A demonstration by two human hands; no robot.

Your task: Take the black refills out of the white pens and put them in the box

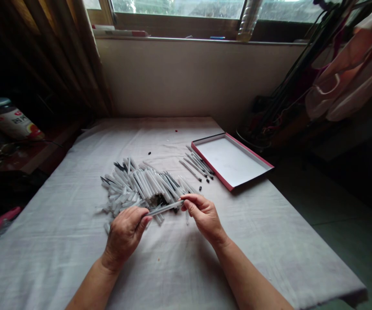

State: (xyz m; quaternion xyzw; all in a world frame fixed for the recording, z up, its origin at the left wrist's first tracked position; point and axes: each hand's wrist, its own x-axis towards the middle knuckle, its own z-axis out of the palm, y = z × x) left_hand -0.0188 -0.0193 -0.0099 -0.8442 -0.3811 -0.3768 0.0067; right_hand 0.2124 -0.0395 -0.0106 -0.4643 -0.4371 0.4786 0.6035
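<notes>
Between my two hands a slim, pale pen barrel [165, 209] is held nearly level above the cloth. My left hand [126, 232] pinches its left end with thumb and forefinger. The other end sits in the closed fingers of my right hand [203, 215], which hide that tip. Just beyond lies a heap of translucent pen barrels [147, 181], with black pen parts [162, 200] mixed in. A small row of pens with black ends [195, 163] rests beside the box lid. Several loose black plugs [200, 188] lie close by.
A shallow red-edged box lid [237, 159] with a white inside sits at the table's right edge. White cloth [76, 258] covers the table. A jar [11, 118] stands far left, near a brown curtain [76, 56]. A clear bottle [247, 23] is on the windowsill.
</notes>
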